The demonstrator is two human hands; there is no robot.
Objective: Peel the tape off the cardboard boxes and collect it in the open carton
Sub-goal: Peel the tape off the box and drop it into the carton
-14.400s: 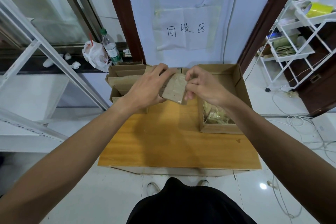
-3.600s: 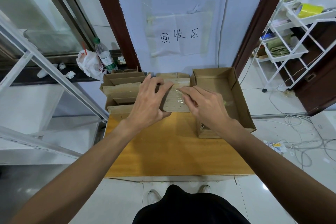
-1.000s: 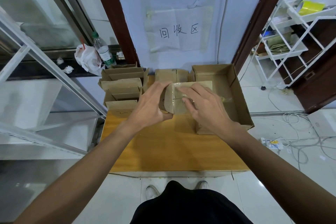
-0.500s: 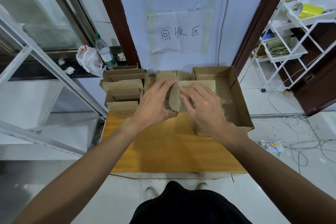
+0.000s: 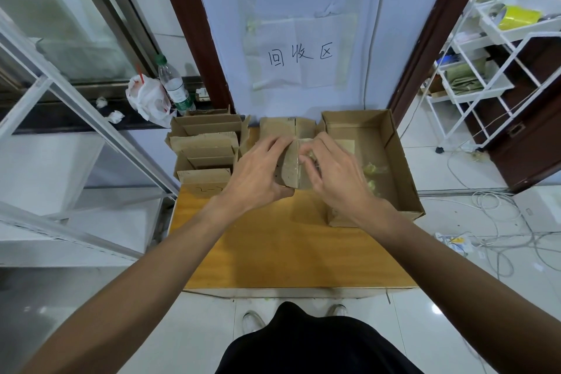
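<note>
A small flat cardboard box [image 5: 290,168] is held above the back of the wooden table [image 5: 282,246]. My left hand [image 5: 258,173] grips its left side, fingers over the top edge and thumb underneath. My right hand [image 5: 329,173] curls its fingers against the box's right face, where clear tape [image 5: 305,156] glints at the fingertips. The open carton [image 5: 400,161] stands just right of my hands, with crumpled pieces of peeled tape [image 5: 372,170] lying inside it.
A stack of flattened cardboard boxes [image 5: 206,149] sits at the table's back left, another box [image 5: 287,127] behind my hands. A water bottle [image 5: 174,86] and white bag [image 5: 147,99] rest on the left ledge. White shelving [image 5: 485,48] stands right; cables [image 5: 498,228] lie on the floor.
The box has turned more edge-on between my hands since a second ago. My right fingers have curled tighter onto the taped face near its top.
</note>
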